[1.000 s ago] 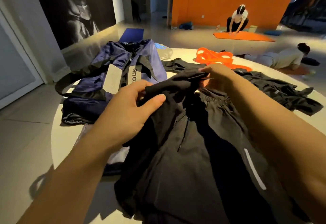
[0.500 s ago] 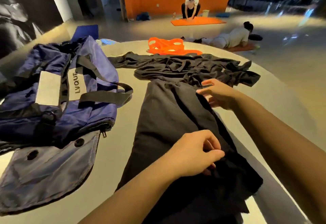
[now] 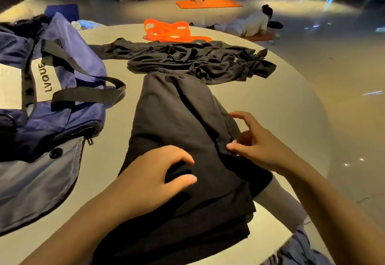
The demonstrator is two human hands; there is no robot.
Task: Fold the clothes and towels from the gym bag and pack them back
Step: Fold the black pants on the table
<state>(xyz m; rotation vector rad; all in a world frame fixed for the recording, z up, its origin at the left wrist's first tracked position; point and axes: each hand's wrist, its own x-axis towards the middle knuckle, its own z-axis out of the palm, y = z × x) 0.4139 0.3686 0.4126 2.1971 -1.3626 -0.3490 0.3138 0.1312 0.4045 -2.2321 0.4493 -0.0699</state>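
Both hands sit on the black shorts (image 3: 179,118) near the round table (image 3: 291,102) edge. Left hand (image 3: 154,179) now rests with loose fingers; right hand (image 3: 256,143) has released, fingers spread.

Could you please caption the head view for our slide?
Both hands, left hand and right hand, smooth black fabric shorts beside a navy nylon gym bag.

One word can be read: "LVQUE", in dark capitals running sideways up a pale panel (image 3: 44,79) on the side of the navy gym bag (image 3: 68,106). A second pale panel (image 3: 10,86) to its left seems to carry faint small print, too washed out to make out.
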